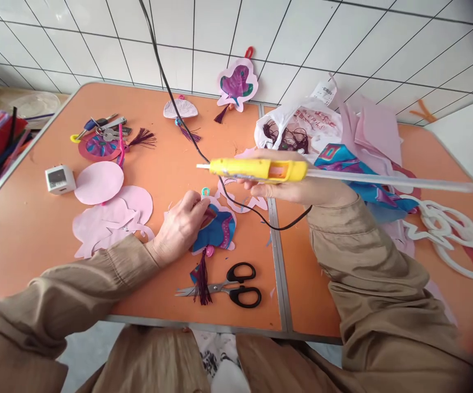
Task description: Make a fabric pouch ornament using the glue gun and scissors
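A yellow hot glue gun (256,170) is gripped in my right hand (297,188), raised above the table with its nozzle pointing left. A long translucent glue stick (392,179) sticks out of its back end. My left hand (181,226) rests on the left side of a blue patterned fabric ornament (216,228) with a pink border, its fingers bent and pressed together at the edge. The ornament has a small teal loop (206,191) on top, and a pink bead (209,250) with a dark purple tassel (204,281) below. The tassel lies across the blades of black-handled scissors (242,285).
Pink cut-outs (109,221), a white cube plug (60,179) and keys (107,131) lie to the left. Two tasselled ornaments, one purple-centred (237,87), are at the back. A plastic bag (302,123), blue fabric (355,169) and white frames (453,234) sit right. A black cord (166,82) crosses the table.
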Tool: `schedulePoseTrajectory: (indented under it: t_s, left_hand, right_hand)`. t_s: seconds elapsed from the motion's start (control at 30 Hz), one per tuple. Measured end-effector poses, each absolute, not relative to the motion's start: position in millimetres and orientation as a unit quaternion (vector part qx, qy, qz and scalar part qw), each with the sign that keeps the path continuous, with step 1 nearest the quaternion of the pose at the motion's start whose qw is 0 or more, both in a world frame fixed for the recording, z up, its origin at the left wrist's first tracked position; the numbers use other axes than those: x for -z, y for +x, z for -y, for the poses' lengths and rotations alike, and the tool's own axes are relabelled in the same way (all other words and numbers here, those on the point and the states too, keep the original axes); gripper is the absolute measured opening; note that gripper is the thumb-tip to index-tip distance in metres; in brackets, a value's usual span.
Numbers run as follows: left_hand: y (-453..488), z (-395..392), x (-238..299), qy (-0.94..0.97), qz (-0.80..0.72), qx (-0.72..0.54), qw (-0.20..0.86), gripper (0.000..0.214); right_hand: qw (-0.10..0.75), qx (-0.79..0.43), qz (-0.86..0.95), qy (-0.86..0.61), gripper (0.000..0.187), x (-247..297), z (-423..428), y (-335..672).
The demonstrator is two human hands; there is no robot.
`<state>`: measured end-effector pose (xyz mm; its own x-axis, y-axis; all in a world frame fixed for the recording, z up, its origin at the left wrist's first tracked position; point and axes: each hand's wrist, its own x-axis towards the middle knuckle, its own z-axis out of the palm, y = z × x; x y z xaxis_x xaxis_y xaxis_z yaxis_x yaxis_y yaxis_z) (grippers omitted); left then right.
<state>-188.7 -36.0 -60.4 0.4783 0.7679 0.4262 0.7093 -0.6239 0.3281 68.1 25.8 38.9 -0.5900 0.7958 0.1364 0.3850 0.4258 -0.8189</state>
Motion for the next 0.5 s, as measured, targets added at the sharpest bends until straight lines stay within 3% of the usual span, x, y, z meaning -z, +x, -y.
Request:
schedulePoseTrajectory:
  t_s: [0.17,0.33,0.5]
  left_hand:
    - [-189,38,54,0.876,-0.403,-0.265,-0.003,0.019]
    - [-190,42,46,0.895,-0.368,-0.238,-0.077,0.027]
    - [-193,48,40,0.905,-0.367,-0.2,-0.081,0.028]
  right_hand:
    - [0.122,-0.328,0.874,-0.337,0.021,-33,-36,77]
    - [0.077,-0.307,0.885,-0.342,0.022,-39,-38,86]
    - [0.025,-0.295,0.894,-0.336,0.031,-33,-36,84]
